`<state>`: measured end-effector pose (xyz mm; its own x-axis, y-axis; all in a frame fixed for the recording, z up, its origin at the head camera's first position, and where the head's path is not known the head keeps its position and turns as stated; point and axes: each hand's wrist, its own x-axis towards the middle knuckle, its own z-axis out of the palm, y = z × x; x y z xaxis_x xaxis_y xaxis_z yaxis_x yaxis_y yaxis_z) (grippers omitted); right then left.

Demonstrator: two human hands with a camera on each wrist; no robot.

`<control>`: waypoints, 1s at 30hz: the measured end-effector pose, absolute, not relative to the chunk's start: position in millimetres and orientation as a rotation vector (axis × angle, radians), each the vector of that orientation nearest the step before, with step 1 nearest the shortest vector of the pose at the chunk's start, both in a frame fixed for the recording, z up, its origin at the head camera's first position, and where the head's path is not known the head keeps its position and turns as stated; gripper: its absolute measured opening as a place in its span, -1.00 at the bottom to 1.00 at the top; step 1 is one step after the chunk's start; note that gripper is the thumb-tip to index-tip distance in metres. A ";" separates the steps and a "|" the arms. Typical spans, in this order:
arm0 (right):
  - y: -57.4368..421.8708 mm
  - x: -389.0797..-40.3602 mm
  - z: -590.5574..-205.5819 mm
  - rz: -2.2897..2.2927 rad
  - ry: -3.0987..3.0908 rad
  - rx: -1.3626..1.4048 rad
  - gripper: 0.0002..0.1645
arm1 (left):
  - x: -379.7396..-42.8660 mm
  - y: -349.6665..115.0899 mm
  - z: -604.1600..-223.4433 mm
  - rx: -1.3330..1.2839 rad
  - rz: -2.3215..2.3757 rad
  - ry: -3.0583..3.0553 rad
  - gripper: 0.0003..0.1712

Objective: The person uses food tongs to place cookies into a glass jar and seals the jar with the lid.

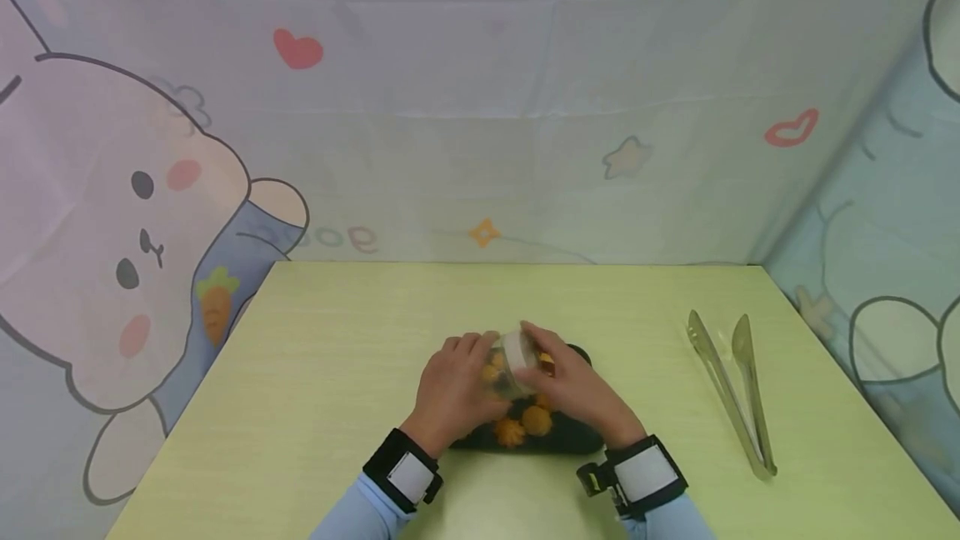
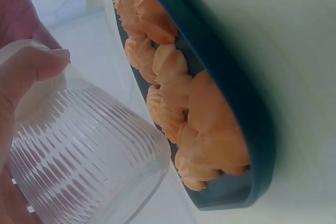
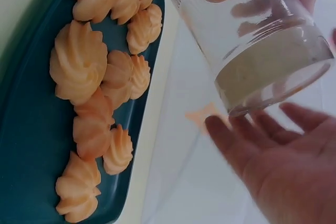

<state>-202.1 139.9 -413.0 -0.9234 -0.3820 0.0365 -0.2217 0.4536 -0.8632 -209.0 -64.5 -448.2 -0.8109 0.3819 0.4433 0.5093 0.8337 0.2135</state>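
A clear ribbed glass (image 2: 100,150) with a cream-coloured layer (image 3: 273,59) near one end is held tipped on its side over a dark green tray (image 3: 31,145). Several swirled piped cookies (image 3: 79,64) lie on the tray. My left hand (image 1: 457,386) grips the glass around its ribbed side, seen from above in the head view. Around the cream-banded end is my right hand (image 1: 577,386); in the right wrist view its fingers (image 3: 231,150) are extended and spread, tips right at the rim. The tray is partly hidden by both hands in the head view.
Metal tongs (image 1: 738,398) lie spread on the pale yellow table (image 1: 337,340) to the right of the tray. Behind the table hangs a cloth backdrop (image 1: 480,90) printed with hearts and a cartoon animal.
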 end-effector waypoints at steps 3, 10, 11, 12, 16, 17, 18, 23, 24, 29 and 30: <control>136.5 -201.9 -411.7 -1.462 2.571 -0.398 -0.09 | -209.4 -64.6 -448.1 -0.668 -0.434 -2.617 -0.03; 127.8 -204.0 -412.3 -1.404 2.651 -0.173 -0.13 | -211.7 -64.0 -450.2 -0.667 -0.368 -2.578 -0.04; 127.3 -204.5 -412.8 -1.402 2.660 -0.171 -0.16 | -212.1 -63.9 -450.4 -0.668 -0.364 -2.574 -0.04; 126.9 -204.8 -413.1 -1.403 2.668 -0.173 -0.19 | -212.3 -63.8 -450.4 -0.669 -0.364 -2.574 -0.04; 126.8 -205.7 -413.5 -1.416 2.682 -0.212 -0.29 | -213.0 -63.5 -451.0 -0.669 -0.363 -2.585 -0.04; 127.1 -205.6 -413.1 -1.427 2.675 -0.222 -0.30 | -213.0 -63.5 -450.9 -0.669 -0.366 -2.588 -0.04; 127.6 -205.4 -412.7 -1.431 2.671 -0.239 -0.30 | -212.9 -63.5 -450.8 -0.669 -0.368 -2.590 -0.05; 132.7 -204.2 -411.9 -1.445 2.634 -0.335 -0.22 | -212.4 -64.2 -449.4 -0.674 -0.388 -2.587 -0.04; 134.0 -204.3 -412.2 -1.449 2.623 -0.363 -0.20 | -212.3 -64.5 -449.2 -0.675 -0.399 -2.586 -0.04; 139.3 -205.5 -415.4 -1.493 2.574 -0.496 -0.17 | -212.3 -65.6 -449.5 -0.677 -0.437 -2.581 -0.02; 140.0 -206.0 -416.1 -1.500 2.570 -0.513 -0.16 | -212.3 -65.7 -449.5 -0.678 -0.440 -2.575 -0.01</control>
